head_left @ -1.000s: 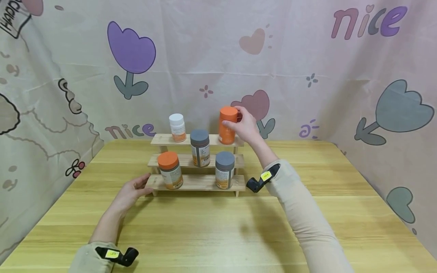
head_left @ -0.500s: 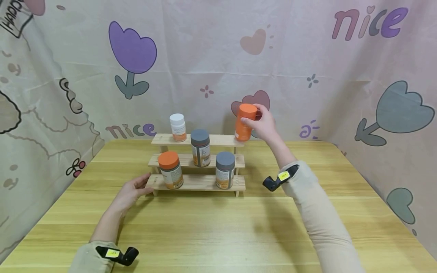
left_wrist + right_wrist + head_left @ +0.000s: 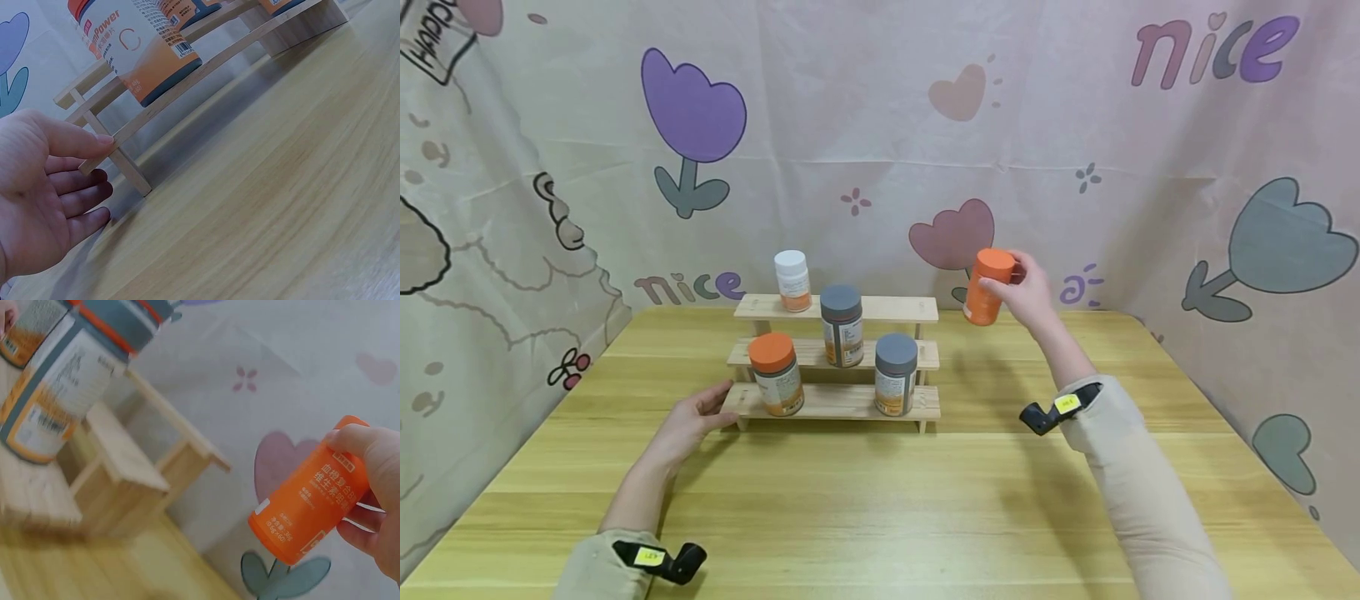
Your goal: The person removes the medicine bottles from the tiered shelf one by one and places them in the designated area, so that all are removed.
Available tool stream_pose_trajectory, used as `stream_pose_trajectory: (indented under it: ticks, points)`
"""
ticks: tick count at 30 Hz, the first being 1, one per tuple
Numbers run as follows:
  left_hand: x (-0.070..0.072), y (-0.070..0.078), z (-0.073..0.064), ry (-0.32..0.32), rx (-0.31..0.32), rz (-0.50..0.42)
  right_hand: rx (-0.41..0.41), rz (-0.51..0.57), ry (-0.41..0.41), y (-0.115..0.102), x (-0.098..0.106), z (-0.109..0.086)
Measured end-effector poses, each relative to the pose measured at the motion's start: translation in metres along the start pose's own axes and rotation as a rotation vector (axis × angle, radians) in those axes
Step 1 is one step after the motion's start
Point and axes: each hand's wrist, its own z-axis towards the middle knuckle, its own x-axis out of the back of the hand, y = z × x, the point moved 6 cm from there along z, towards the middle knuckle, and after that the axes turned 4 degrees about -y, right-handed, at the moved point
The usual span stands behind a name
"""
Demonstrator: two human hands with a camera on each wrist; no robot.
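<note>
The right hand [image 3: 1030, 293], curled, grips the orange bottle [image 3: 981, 302] right of the rack [image 3: 838, 403]; the left hand [image 3: 683, 427] loosely pinches its near left end.

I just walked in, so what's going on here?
A person's right hand holds an orange cylindrical bottle in the air, to the right of a three-tier pale wooden rack. The left hand grips the left end of the rack's lowest shelf. On the rack, a small white cylindrical bottle stands on top, a grey-lidded round jar midway, and an orange-lidded jar and another grey-lidded jar at the bottom.
</note>
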Motion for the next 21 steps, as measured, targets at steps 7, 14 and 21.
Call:
stream_pose_trajectory:
  ticks: [7,14,21]
  points:
    - [0.0,0.001,0.0,0.001,0.001,0.003,-0.016,-0.04,-0.007,0.03,0.006,-0.013]
    - [0.0,0.001,-0.001,0.006,0.004,-0.006,-0.032,-0.086,0.025,0.059,0.008,-0.022]
    - [-0.001,0.0,-0.001,0.001,0.008,-0.021,-0.067,-0.118,0.062,0.075,0.007,-0.029]
